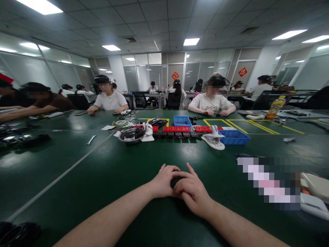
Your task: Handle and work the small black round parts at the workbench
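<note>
Near the middle of the green table [123,178], my left hand [163,180] is closed around a small black rounded object [175,182]. My right hand [192,192] reaches over it from the other side, its fingers bent onto the object and one finger raised. Both hands touch each other. Most of the object is covered by my fingers, so its kind cannot be made out. Beyond the hands lie a row of red and black sockets [177,129] and a white clamp [214,138].
A metal bowl [130,136] with cables and blue bins [235,138] [182,120] stand ahead. A wrench [90,140] lies left. On the right are a drink bottle [276,107] and a white case [315,206]. Several people sit at the tables, one person [212,101] directly across.
</note>
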### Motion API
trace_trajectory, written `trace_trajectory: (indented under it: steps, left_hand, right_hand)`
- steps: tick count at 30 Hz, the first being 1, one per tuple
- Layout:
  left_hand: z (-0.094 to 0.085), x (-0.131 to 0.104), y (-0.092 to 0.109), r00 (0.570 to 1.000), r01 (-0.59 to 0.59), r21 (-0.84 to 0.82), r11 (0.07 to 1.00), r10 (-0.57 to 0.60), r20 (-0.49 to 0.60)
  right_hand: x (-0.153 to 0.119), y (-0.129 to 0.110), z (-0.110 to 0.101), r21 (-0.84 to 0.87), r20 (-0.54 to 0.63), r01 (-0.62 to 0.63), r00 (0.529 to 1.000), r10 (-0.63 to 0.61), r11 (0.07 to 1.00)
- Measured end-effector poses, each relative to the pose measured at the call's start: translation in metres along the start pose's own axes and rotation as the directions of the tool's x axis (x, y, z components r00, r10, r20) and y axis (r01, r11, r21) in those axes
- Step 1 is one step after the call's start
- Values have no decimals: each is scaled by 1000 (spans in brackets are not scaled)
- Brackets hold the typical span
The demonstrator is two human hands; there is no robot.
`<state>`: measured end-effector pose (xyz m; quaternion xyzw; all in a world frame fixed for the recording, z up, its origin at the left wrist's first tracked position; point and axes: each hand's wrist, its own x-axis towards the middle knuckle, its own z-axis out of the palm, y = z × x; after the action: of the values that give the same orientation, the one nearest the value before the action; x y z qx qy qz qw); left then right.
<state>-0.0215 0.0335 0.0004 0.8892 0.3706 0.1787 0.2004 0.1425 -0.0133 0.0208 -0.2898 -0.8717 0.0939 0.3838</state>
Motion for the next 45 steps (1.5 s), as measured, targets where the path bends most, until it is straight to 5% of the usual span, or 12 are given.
trace_trajectory:
  steps: [4,10,22,31,38,45]
  left_hand:
    - [-4,-3,7,1000,21,-13,1000,-22,-16]
    - [-1,-7,19,990,58,77,995,-47,-132]
    - [2,-4,25,976,92,164,982,-56,-212]
    - [0,-3,19,990,46,90,995,-34,-133]
    - [-6,0,4,989,-148,-74,986,145,-39]
    - [-7,-1,7,995,-98,-97,990,99,3]
  right_hand:
    - [-2,8,1,-45,-124,-116,986,110,992]
    - [-5,27,16,35,-206,-387,899,386,921]
    - [4,17,15,-107,-125,-453,889,440,885]
    - [5,12,7,-65,-68,-353,935,349,933]
    - [3,-5,2,12,60,-65,996,65,998]
    - [0,-6,-2,18,58,27,998,-28,999]
